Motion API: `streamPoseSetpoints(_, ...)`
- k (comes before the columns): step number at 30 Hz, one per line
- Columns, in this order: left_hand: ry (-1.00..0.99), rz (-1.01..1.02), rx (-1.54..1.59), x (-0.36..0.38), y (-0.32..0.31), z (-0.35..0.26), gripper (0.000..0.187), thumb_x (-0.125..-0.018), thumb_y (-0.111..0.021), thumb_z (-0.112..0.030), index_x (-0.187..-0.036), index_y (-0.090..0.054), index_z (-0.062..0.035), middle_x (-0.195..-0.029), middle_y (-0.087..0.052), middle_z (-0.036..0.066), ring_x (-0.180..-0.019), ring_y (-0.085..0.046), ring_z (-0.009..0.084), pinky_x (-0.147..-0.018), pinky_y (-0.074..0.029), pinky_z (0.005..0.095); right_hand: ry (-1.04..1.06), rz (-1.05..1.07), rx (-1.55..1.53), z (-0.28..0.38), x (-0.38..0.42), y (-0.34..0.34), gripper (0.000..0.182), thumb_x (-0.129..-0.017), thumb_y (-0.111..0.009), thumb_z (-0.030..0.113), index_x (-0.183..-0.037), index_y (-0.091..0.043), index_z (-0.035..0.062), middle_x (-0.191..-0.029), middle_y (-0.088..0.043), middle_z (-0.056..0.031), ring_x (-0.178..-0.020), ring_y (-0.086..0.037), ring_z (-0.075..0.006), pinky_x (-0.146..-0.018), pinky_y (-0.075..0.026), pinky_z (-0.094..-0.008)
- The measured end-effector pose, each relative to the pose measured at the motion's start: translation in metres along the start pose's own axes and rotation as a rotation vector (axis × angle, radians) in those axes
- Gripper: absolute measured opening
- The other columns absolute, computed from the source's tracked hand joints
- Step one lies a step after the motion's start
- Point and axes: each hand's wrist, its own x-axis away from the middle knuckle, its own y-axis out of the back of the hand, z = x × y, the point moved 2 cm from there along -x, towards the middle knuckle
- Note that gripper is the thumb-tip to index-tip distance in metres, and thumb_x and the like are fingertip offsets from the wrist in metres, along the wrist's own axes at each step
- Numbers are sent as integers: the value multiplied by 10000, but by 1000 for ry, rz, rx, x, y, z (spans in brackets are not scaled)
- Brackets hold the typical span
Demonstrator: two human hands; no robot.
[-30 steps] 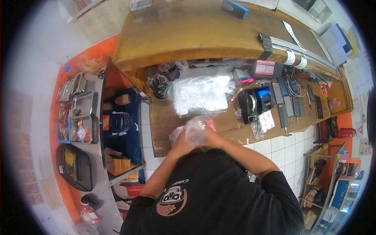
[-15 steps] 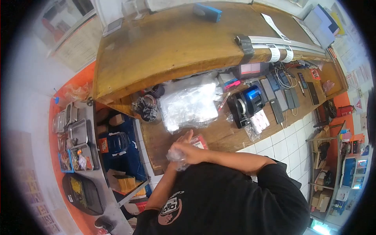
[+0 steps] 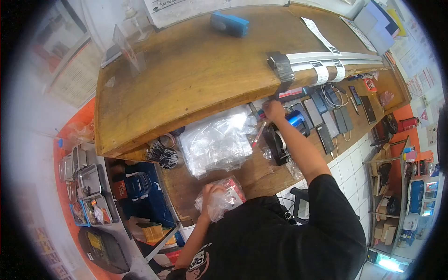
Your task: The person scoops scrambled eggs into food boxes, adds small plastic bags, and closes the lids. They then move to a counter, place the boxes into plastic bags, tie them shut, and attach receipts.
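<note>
My left hand (image 3: 214,192) grips a clear plastic bag (image 3: 218,208) near the counter's front edge. Inside or under the plastic sits a red and white packet (image 3: 234,190). Further back, at the shelf's edge, my right hand (image 3: 274,111) has its fingers curled by some small coloured items; what they hold, if anything, is hidden. Between the hands lies a pile of clear plastic bags (image 3: 214,142). A red and white pen-like stick (image 3: 259,134) rests beside the pile. Under my right forearm stands a black tape dispenser (image 3: 278,145).
A raised wooden shelf (image 3: 186,79) overhangs the counter. To the right are several phones (image 3: 325,138) and white cables (image 3: 337,98). A cup of dark-tipped sticks (image 3: 165,157) stands left of the bags. Metal trays (image 3: 89,180) sit on the left side table.
My right hand has left the plastic bag and reached forward and right to the shelf's edge. My left hand stays with the bag and packet. The view has shifted slightly.
</note>
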Motion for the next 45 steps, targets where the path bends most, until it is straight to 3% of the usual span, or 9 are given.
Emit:
streamPoseSetpoints(2,-4,6,18,-5,8,-9,152,-677,-647,-192,-801,-593,-121,-919,-597,13,-917,-490,276,-854,-365,394,233,241,412,-12,-16,-12,252,-806,-564,259,-891,-711,73,-898,-681,-172,-842,-677,-300,-731,-540,-399)
streamPoseSetpoints(6,82,-7,59,-1,2,-2,159,-675,-647,-191,-808,-595,-122,-921,-599,17,-901,-489,273,-841,-370,394,205,219,487,-27,-31,-39,223,-793,-559,231,-859,-711,81,-895,-684,-170,-837,-677,-310,-733,-543,-407)
streamPoseSetpoints(11,66,20,-1,-2,1,-1,175,-675,-642,-192,-826,-592,-120,-923,-602,12,-894,-495,272,-837,-375,379,490,297,647,-1,-20,-25,210,-790,-564,209,-847,-693,53,-953,-672,-188,-915,-659,-311,-761,-535,-411)
streamPoseSetpoints(20,62,-33,73,4,-2,4,214,-676,-641,-196,-869,-599,-114,-954,-597,36,-914,-499,282,-850,-374,385,672,251,439,-44,-45,-17,211,-847,-520,153,-880,-654,-7,-817,-649,-152,-809,-655,-269,-712,-528,-371)
streamPoseSetpoints(21,104,-41,65,5,-7,10,223,-677,-641,-196,-880,-603,-112,-968,-590,50,-926,-493,287,-854,-372,392,668,245,448,-42,-38,-4,211,-847,-520,153,-880,-654,-7,-817,-649,-152,-809,-655,-269,-712,-528,-371)
streamPoseSetpoints(23,35,-59,6,-4,3,-8,231,-680,-643,-196,-891,-607,-109,-982,-578,60,-935,-484,295,-857,-369,396,19,617,-589,-34,-8,29,150,-880,-558,107,-940,-621,-16,-791,-633,-115,-732,-626,-193,-662,-514,-316)
streamPoseSetpoints(29,64,-35,-122,-25,35,-60,203,-699,-631,-196,-864,-594,-83,-963,-532,85,-954,-468,314,-832,-368,411,-124,508,-1331,20,68,104,152,-881,-590,22,-1024,-564,-24,-801,-613,-75,-702,-597,-152,-660,-503,-276)
streamPoseSetpoints(37,19,79,-265,-29,39,-69,142,-725,-593,-184,-776,-560,-55,-853,-544,139,-821,-554,355,-718,-418,436,-59,471,-1470,44,120,128,165,-871,-631,79,-1014,-590,9,-786,-609,-60,-632,-576,-141,-591,-494,-266)
streamPoseSetpoints(45,345,229,-166,-42,57,-84,292,-789,-648,-298,-987,-684,-87,-851,-639,196,-792,-622,402,-692,-484,472,-74,476,-1116,64,180,83,152,-862,-582,75,-949,-648,-31,-713,-625,-65,-555,-579,-113,-491,-490,-248)
